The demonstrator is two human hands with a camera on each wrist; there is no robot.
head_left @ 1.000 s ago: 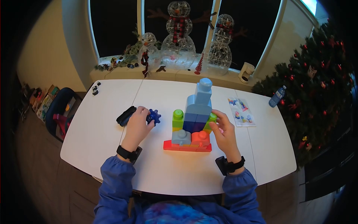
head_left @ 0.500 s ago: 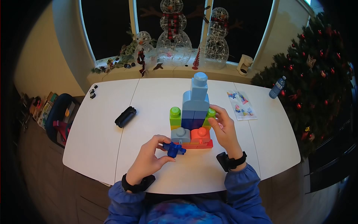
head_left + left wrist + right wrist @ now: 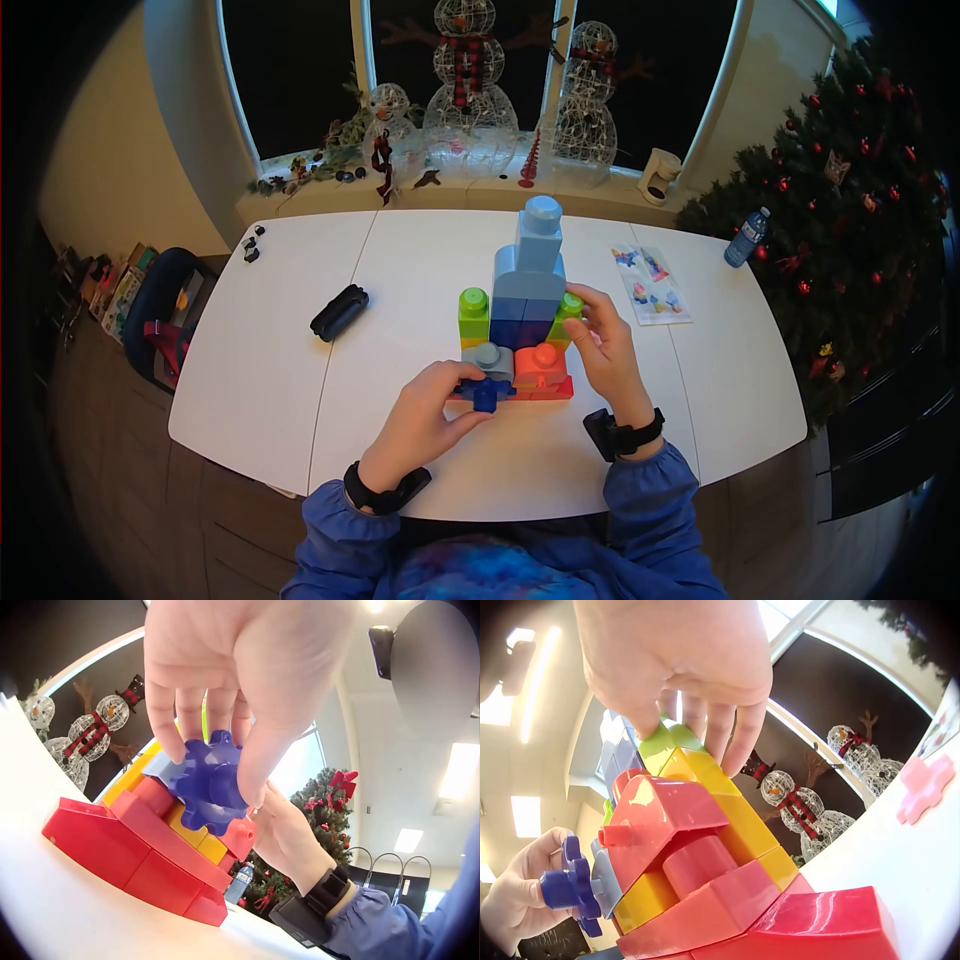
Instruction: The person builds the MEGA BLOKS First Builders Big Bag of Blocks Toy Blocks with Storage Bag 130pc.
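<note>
A toy block tower (image 3: 528,275) rises from a red base (image 3: 150,862), with light blue blocks on top and dark blue ones below. My left hand (image 3: 425,405) pinches a blue toy gear (image 3: 210,784) between thumb and fingers. The gear's toothed face is right at the small peg on the front of the grey block (image 3: 605,879). Beside that block sits a coral block (image 3: 667,806) with its own peg bare. At the tower's right side, my right hand (image 3: 608,350) grips a green block (image 3: 667,742), thumb in front and fingers behind.
A black case (image 3: 340,312) lies left of the tower, and small black pieces (image 3: 252,245) are at the far left corner. A picture sheet (image 3: 650,285) and a water bottle (image 3: 748,238) are on the right. A pink gear (image 3: 926,786) lies on the table near the tower.
My left hand has carried the blue gear from beside the black case to the tower's front, then slightly further right against the grey block. My right hand stays at the green block.
</note>
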